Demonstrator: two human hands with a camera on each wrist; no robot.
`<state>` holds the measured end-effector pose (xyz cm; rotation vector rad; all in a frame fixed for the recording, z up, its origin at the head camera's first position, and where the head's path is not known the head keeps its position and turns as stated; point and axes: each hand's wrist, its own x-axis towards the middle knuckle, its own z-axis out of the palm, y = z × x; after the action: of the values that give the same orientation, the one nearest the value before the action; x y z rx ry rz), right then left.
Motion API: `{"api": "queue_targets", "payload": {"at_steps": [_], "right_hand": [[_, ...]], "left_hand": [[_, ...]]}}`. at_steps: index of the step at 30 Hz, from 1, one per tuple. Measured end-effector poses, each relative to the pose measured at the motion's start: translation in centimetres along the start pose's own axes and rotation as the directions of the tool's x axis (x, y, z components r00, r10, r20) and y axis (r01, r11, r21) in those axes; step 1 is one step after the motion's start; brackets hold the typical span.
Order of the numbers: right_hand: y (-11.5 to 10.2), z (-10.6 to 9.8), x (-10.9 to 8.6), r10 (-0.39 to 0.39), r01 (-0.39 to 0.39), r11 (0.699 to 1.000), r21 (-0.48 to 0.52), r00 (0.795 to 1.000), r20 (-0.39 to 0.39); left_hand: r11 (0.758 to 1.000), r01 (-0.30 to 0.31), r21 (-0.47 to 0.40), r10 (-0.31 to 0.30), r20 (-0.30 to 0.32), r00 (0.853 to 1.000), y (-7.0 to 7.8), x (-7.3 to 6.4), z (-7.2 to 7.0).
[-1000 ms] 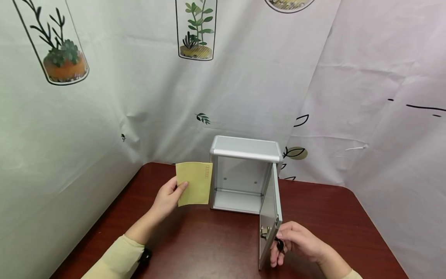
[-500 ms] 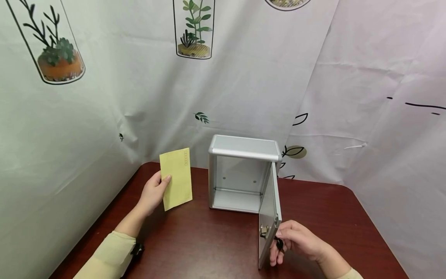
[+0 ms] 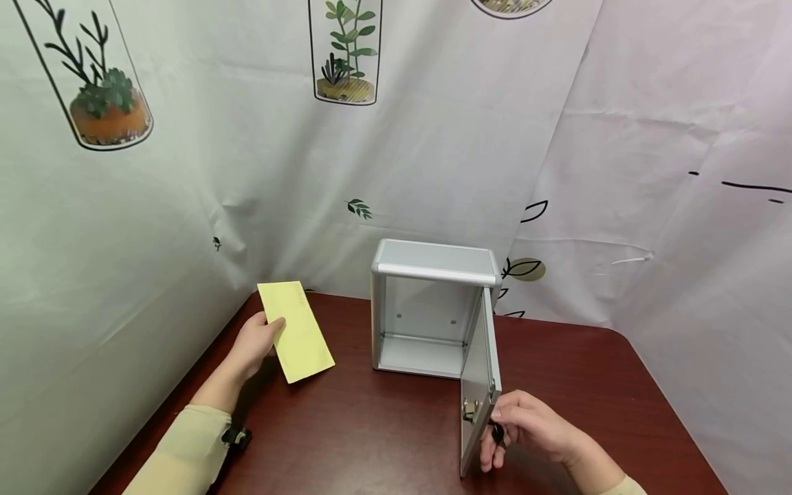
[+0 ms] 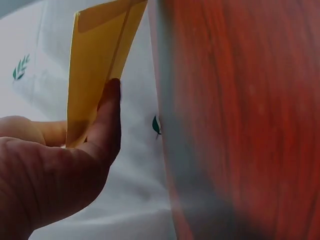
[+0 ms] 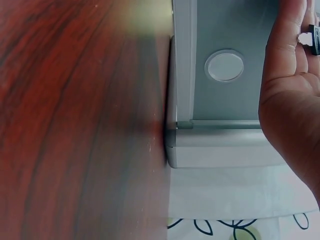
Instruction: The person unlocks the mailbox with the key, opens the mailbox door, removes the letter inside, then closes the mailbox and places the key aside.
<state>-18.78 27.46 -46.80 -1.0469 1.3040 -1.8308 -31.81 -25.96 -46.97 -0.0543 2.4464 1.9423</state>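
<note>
A yellow envelope (image 3: 297,337) is held at its left edge by my left hand (image 3: 250,347), thumb on its front face, tilted over the left of the table. The left wrist view shows the envelope (image 4: 95,70) between thumb and fingers, its flap side toward the camera. A silver metal box (image 3: 436,258) stands with its door (image 3: 478,378) swung out toward me. My right hand (image 3: 535,426) is at the outer side of the door's free edge, fingertips pinching at the key in the lock (image 3: 471,410). A black-headed key (image 5: 315,40) hangs beside the palm in the right wrist view.
The dark red wooden table (image 3: 371,426) runs back to a white curtain (image 3: 278,172) with printed plants. The box's inside shows bare grey walls and floor. The open door juts toward the front of the table. A dark strap (image 3: 237,436) sits at the left sleeve.
My left hand has moved left, away from the box, with the envelope, which has turned and now leans with its top to the left. The right hand and the door have stayed put.
</note>
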Motion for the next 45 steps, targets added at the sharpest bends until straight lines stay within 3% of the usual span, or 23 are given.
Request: {"api": "queue_targets", "payload": {"at_steps": [3,7,19,26,32,35,38,41,45], "right_hand": [[0.0,0.0,0.0,-0.004,0.005,1.0,-0.018,1.0,0.002],[0.1,-0.1,0.1,-0.011,0.011,0.999,-0.041,1.0,0.007],[0.1,-0.2,0.1,-0.009,0.009,0.999,-0.044,1.0,0.009],[-0.1,-0.2,0.2,-0.007,0.007,0.999,-0.043,1.0,0.01],[-0.1,-0.2,0.2,-0.003,0.004,0.999,-0.037,1.0,0.012],[-0.1,-0.2,0.2,-0.001,0.002,0.999,-0.039,1.0,0.01],[0.0,-0.3,0.1,-0.001,0.001,0.999,-0.038,1.0,0.007],[0.1,-0.3,0.0,-0.001,0.001,0.999,-0.038,1.0,0.006],[0.1,-0.3,-0.2,-0.004,0.004,0.999,-0.039,1.0,0.01]], "left_hand": [[0.998,0.033,-0.046,-0.03,0.063,0.998,-0.6,0.3,-0.8],[0.997,0.073,-0.039,-0.068,0.12,0.99,-1.0,0.2,-1.6],[0.979,0.158,0.131,-0.174,0.121,0.977,-1.2,0.1,-3.0],[0.948,0.129,0.291,-0.168,0.115,0.979,-0.6,-0.4,-3.4],[0.933,0.116,0.342,-0.16,0.105,0.981,-0.6,-0.4,-3.4],[0.917,0.102,0.386,-0.143,0.078,0.987,-0.6,-0.5,-3.3],[0.885,0.077,0.46,-0.103,0.032,0.994,-0.1,-0.6,-2.9],[0.842,0.0,0.539,-0.011,0.017,1.0,0.6,-0.7,-2.1],[0.834,-0.101,0.543,0.08,0.061,0.995,2.0,-1.0,-0.4]]}}
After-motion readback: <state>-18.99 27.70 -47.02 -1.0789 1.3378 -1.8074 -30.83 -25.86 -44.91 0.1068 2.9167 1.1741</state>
